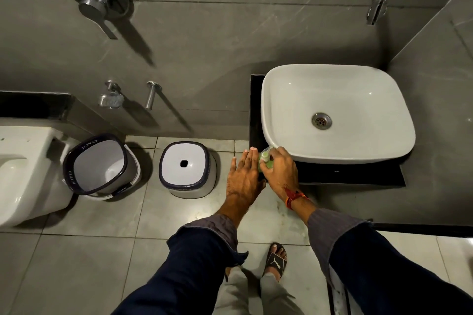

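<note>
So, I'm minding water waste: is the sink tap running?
Off. No stream falls from the tap into the sink, and its bowl holds no water around the drain.

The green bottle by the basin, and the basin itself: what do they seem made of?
Green bottle: likely translucent plastic, pale green with a lighter pump top; mostly hidden by the right hand. Basin: probably glazed ceramic, glossy white with soft highlights; its drain looks like chromed metal.

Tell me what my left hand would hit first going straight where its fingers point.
The left hand would probably meet the white basin, left side, over the black counter; depth unclear.
</note>
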Available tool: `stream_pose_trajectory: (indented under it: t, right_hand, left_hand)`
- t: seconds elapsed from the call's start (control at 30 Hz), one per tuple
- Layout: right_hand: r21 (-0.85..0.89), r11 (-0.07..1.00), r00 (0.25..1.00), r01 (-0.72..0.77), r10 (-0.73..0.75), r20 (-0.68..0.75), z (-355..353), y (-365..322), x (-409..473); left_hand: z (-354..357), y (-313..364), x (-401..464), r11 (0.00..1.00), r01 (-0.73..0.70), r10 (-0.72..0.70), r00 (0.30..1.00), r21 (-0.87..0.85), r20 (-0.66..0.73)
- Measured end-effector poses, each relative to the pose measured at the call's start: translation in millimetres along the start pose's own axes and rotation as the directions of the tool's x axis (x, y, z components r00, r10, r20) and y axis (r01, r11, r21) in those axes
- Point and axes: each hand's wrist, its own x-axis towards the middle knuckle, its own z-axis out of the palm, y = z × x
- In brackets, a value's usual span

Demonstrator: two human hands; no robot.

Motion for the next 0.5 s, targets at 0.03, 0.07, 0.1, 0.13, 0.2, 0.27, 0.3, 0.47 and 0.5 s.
stream_pose_trajectory:
  t: [0.03,0.07,0.1,0.13,0.2,0.27,0.3,0.47,0.5]
  right_hand:
    - [0.001,1.000,1.000,0.000,0.000,-0.005,1.2,0.4,0.4]
    - [0.010,1.000,1.000,-0.010,0.010,-0.013,2.0,0.6,0.3]
    - [0.023,0.999,0.999,-0.025,0.025,-0.022,2.7,0.5,0.0]
    - [0.035,0.999,0.999,-0.038,0.039,-0.030,3.4,0.2,-0.5]
    - [0.045,0.997,0.996,-0.069,0.071,-0.046,3.9,-1.7,-1.5]
    - [0.043,0.995,0.994,-0.089,0.091,-0.056,2.6,-3.2,-1.1]
    - [0.041,0.995,0.995,-0.086,0.088,-0.056,1.6,-2.9,-0.8]
    - [0.059,0.998,0.999,-0.032,0.033,-0.029,1.8,3.0,-4.6]
    - [0.068,0.997,0.999,-0.029,0.031,-0.028,3.2,4.0,-5.2]
  left_hand:
    - [-0.3,0.4,0.1,1.000,0.002,-0.002,1.000,0.000,0.003]
    - [0.0,0.5,0.3,1.000,0.004,-0.004,1.000,0.005,0.005]
    - [1.0,0.2,0.6,1.000,0.007,-0.007,1.000,0.014,0.004]
    - [1.3,0.2,0.5,1.000,0.010,-0.010,1.000,0.021,0.003]
    - [1.7,0.2,0.5,1.000,0.006,-0.006,1.000,0.025,0.006]
    - [1.2,0.2,0.4,0.999,-0.002,0.002,1.000,0.032,0.010]
    - [0.7,-0.3,0.2,0.999,-0.006,0.006,1.000,0.039,0.010]
    - [1.9,-0.3,-0.7,1.000,0.004,-0.005,1.000,0.002,0.002]
    - [2.4,0.0,-0.7,1.000,0.006,-0.006,1.000,-0.006,-0.001]
